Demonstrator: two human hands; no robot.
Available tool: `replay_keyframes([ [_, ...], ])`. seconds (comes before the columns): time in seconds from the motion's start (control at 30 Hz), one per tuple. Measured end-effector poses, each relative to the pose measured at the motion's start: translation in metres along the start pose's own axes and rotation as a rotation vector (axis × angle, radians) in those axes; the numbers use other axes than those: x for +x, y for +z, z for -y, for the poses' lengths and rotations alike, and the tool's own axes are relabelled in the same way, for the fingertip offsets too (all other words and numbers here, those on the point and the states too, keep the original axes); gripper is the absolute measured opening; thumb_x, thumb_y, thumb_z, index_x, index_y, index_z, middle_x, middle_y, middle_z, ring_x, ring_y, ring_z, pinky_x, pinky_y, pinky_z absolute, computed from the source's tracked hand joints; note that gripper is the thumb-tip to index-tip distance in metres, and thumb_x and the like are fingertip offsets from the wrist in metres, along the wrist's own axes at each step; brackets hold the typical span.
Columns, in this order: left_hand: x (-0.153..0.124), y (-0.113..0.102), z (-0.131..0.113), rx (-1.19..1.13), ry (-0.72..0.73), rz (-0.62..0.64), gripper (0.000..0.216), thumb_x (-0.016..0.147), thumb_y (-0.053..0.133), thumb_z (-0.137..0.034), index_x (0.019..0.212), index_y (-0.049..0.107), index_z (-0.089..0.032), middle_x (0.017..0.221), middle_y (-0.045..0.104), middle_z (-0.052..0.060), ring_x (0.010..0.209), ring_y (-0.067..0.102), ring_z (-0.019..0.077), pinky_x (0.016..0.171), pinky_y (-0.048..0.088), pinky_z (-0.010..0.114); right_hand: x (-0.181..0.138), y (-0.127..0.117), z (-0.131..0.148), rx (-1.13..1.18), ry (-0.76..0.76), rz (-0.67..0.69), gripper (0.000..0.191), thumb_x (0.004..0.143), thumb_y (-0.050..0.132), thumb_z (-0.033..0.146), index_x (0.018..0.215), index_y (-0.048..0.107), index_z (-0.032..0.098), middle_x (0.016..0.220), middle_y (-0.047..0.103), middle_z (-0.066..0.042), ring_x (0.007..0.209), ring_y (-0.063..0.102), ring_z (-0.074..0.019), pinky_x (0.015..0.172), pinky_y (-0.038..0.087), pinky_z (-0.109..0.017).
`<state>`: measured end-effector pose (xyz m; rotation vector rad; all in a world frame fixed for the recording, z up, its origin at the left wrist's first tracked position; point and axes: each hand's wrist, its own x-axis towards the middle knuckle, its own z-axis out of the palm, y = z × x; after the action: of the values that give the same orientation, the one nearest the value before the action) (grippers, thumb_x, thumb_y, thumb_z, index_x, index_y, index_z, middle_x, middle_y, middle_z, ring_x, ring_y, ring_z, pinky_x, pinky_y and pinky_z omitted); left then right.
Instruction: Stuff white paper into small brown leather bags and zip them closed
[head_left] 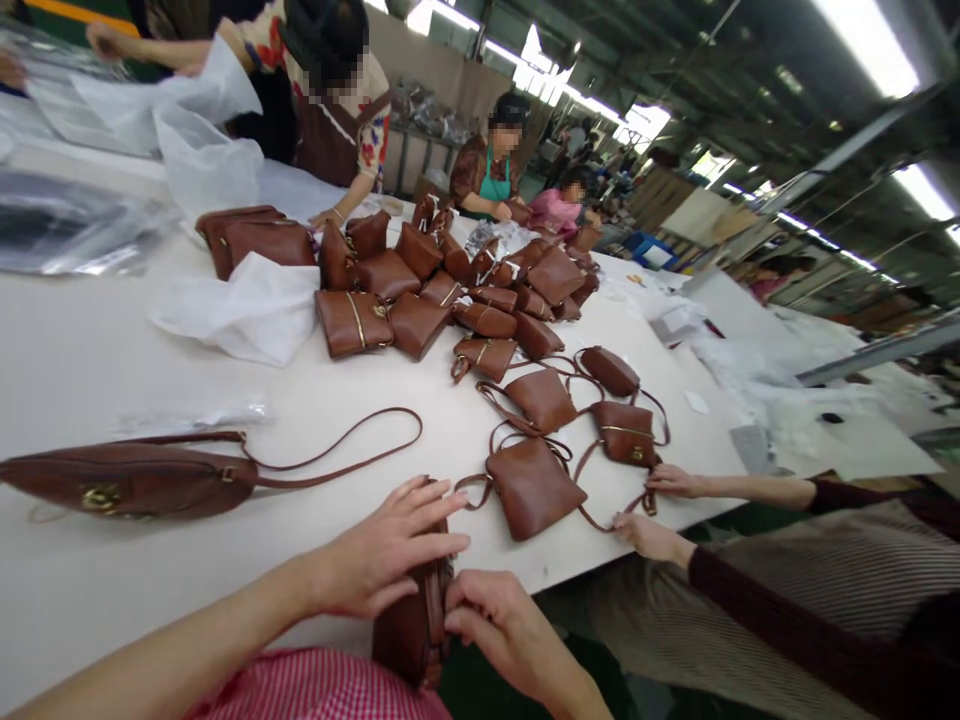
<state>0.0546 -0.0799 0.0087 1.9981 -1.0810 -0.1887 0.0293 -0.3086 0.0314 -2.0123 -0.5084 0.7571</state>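
Observation:
A small brown leather bag stands on edge at the table's near edge, against a pink checked garment. Across its upper part lies my left hand, open, with the fingers stretched out and spread. My right hand is closed at the bag's right side, thumb and curled fingers pinching near its seamed edge; the exact spot between the fingertips is hidden. To the left rests a longer brown bag with a gold-coloured clasp and a looped strap. Just beyond my hands lies a flat brown bag with its strap.
Many brown bags are heaped mid-table. White wrapping sheets and clear plastic lie to the left. At right, a co-worker's hands hold a bag strap. Other people work along the far side.

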Motion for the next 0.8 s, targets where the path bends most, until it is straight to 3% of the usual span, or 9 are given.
replay_keyframes([
  [0.07,0.010,-0.005,0.010,0.071,0.074,0.180,0.048,0.082,0.062,-0.013,0.128,0.051,-0.024,0.139,0.055,0.011,0.140,0.031,0.0325,0.116,0.007,0.060,0.005,0.002,0.002,-0.085,-0.053,-0.009,0.017,0.083,0.056,0.011,0.070,0.061,0.020,0.070,0.059,0.003,0.067,0.055,-0.0121,0.063,0.039,-0.021],
  [0.13,0.015,-0.002,0.020,0.095,0.113,0.293,0.036,0.081,0.066,-0.016,0.116,0.058,-0.023,0.121,0.067,0.008,0.134,0.043,0.0306,0.116,0.010,0.058,0.010,0.004,0.002,-0.169,-0.080,-0.030,0.014,0.082,0.058,0.010,0.071,0.061,0.020,0.076,0.061,0.001,0.075,0.056,-0.0137,0.069,0.039,-0.022],
  [0.2,0.014,0.007,0.026,0.132,0.121,0.332,0.030,0.080,0.069,-0.018,0.108,0.060,-0.023,0.115,0.069,0.007,0.125,0.052,0.0293,0.114,0.018,0.055,0.014,0.005,0.001,-0.211,-0.031,-0.034,0.014,0.080,0.058,0.009,0.072,0.060,0.020,0.076,0.061,0.001,0.075,0.057,-0.0139,0.068,0.038,-0.023],
  [0.33,0.008,0.023,0.026,0.299,0.053,0.315,0.023,0.078,0.072,-0.022,0.098,0.060,-0.021,0.101,0.070,0.005,0.101,0.061,0.0239,0.096,0.039,0.041,0.014,-0.001,0.005,-0.291,0.066,0.010,0.013,0.083,0.056,0.012,0.073,0.057,0.021,0.070,0.062,0.003,0.067,0.055,-0.0127,0.062,0.033,-0.022],
  [0.47,0.007,0.020,0.007,0.510,-0.084,0.242,0.008,0.084,0.066,-0.023,0.084,0.060,-0.019,0.085,0.067,0.004,0.081,0.059,0.0213,0.074,0.041,0.034,0.009,-0.013,0.012,-0.361,0.087,-0.072,0.014,0.082,0.058,0.016,0.069,0.053,0.020,0.065,0.059,0.003,0.063,0.051,-0.0122,0.059,0.029,-0.024],
  [0.57,0.004,0.018,-0.006,0.606,-0.209,0.195,0.004,0.088,0.059,-0.015,0.085,0.061,-0.018,0.086,0.066,0.005,0.082,0.058,0.0223,0.074,0.041,0.035,0.007,-0.008,-0.003,-0.242,0.194,-0.189,0.020,0.085,0.055,0.020,0.066,0.048,0.020,0.059,0.053,0.004,0.058,0.048,-0.0119,0.056,0.029,-0.024],
  [0.67,-0.006,0.032,-0.008,0.619,-0.346,0.181,0.012,0.091,0.051,-0.012,0.091,0.063,-0.016,0.092,0.066,0.008,0.090,0.058,0.0244,0.083,0.043,0.040,0.006,0.016,-0.036,-0.091,0.246,-0.285,0.024,0.087,0.055,0.023,0.065,0.048,0.020,0.057,0.052,0.004,0.058,0.049,-0.0124,0.056,0.034,-0.024],
  [0.73,-0.015,0.042,-0.006,0.512,-0.424,0.180,0.016,0.094,0.049,-0.015,0.101,0.063,-0.017,0.104,0.066,0.010,0.100,0.058,0.0257,0.091,0.044,0.046,0.008,0.032,-0.057,0.003,0.261,-0.293,0.023,0.090,0.055,0.024,0.068,0.054,0.020,0.060,0.058,0.003,0.060,0.054,-0.0132,0.058,0.040,-0.025],
  [0.8,-0.020,0.043,-0.004,0.273,-0.491,0.199,0.015,0.094,0.051,-0.019,0.101,0.064,-0.021,0.105,0.066,0.008,0.099,0.060,0.0260,0.088,0.048,0.046,0.018,0.039,-0.068,0.059,0.197,-0.296,0.015,0.093,0.057,0.032,0.085,0.063,0.020,0.084,0.067,0.000,0.073,0.061,-0.0153,0.065,0.050,-0.028],
])
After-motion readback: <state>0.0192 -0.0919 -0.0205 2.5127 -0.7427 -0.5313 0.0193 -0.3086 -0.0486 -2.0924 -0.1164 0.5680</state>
